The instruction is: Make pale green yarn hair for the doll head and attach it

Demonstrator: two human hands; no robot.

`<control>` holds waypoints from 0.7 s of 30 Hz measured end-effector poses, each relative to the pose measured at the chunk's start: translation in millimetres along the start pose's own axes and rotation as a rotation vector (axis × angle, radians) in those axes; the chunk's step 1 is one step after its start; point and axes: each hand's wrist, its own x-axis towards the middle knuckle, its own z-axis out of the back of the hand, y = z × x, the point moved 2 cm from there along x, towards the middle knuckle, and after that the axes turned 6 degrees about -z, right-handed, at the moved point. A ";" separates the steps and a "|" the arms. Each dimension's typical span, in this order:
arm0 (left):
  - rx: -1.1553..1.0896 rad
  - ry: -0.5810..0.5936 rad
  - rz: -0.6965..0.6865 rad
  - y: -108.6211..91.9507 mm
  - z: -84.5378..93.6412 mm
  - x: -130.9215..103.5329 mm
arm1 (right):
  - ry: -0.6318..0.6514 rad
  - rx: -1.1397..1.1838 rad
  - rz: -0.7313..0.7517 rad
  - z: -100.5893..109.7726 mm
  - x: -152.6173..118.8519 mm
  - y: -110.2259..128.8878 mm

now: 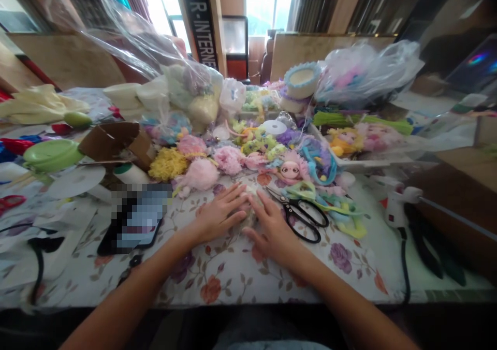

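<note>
My left hand [221, 214] rests palm down over the flowered tablecloth [212, 288], its fingers stretched out to the right. Opposite it, my right hand [274, 232] has its fingers extended and its thumb apart. The fingertips of both touch a small whitish piece [253, 190] between them; it is mostly covered and too blurred to name. Black-handled scissors [306, 219] lie just right of my right hand, blades pointing to the upper left. Beyond the hands sits a doll's head [290, 169] with pink hair.
A phone [135, 223] lies at the left, near a cardboard box [118, 143] and a thread cone [131, 175]. Pink fluffy yarn [202, 174] and yellow yarn [166, 164] are piled behind. A glue gun [394, 207] with its cord and pliers [430, 246] occupy the right side.
</note>
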 end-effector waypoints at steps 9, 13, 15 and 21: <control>-0.246 -0.164 0.167 32.1 -2.3 9.4 | -0.072 -0.124 -0.122 -2.2 22.8 -9.0; -0.292 -0.228 0.273 32.2 5.2 12.7 | -0.073 -0.058 -0.056 2.1 21.0 -1.3; -0.327 -0.201 0.352 31.1 8.0 15.1 | -0.103 -0.006 -0.079 3.1 23.5 0.4; -0.428 -0.080 0.525 22.6 17.7 25.4 | -0.127 0.132 -0.275 6.2 39.1 -10.7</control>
